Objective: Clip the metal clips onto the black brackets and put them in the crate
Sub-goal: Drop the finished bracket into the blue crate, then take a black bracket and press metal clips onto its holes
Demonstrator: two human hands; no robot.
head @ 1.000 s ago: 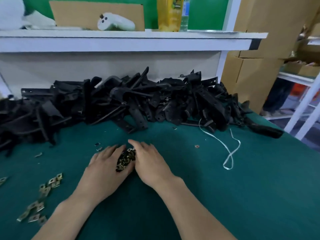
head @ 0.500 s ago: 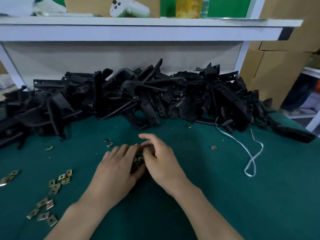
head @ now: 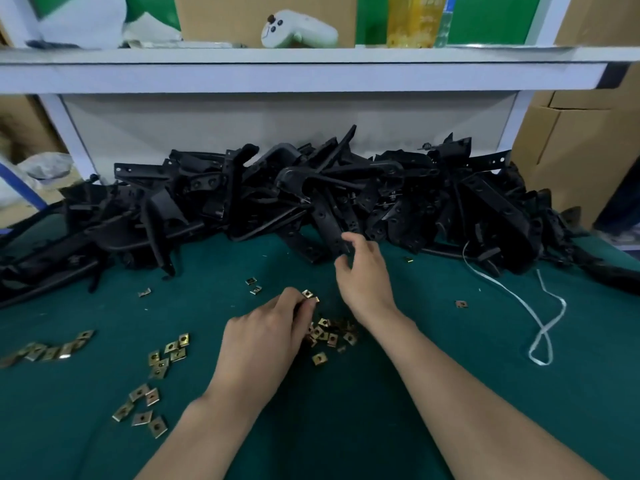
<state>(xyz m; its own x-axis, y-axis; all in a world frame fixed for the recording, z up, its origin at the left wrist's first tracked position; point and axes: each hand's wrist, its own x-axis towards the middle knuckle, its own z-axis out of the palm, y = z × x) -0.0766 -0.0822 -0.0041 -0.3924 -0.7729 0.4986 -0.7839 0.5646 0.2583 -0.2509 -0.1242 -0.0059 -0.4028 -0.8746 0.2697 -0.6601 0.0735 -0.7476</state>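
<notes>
A long heap of black brackets (head: 311, 195) lies across the back of the green table (head: 433, 341). My left hand (head: 266, 337) rests on the table and pinches small brass metal clips (head: 309, 295) at its fingertips. A loose pile of clips (head: 327, 336) lies just right of that hand. My right hand (head: 363, 271) is raised toward the heap, fingers loosely spread, thumb and index next to the end of a black bracket (head: 329, 226); it holds nothing I can see. No crate is in view.
More clips lie scattered at the left (head: 162, 358) and front left (head: 142, 407). A white cord (head: 540, 317) loops on the right. A white shelf (head: 301, 71) overhangs the heap. Cardboard boxes (head: 581, 154) stand at the right.
My hands were cupped together around the clip pile. Now they are apart: the right hand has reached forward to the brackets, and the left stays with clips in its fingertips. The pile has spread.
</notes>
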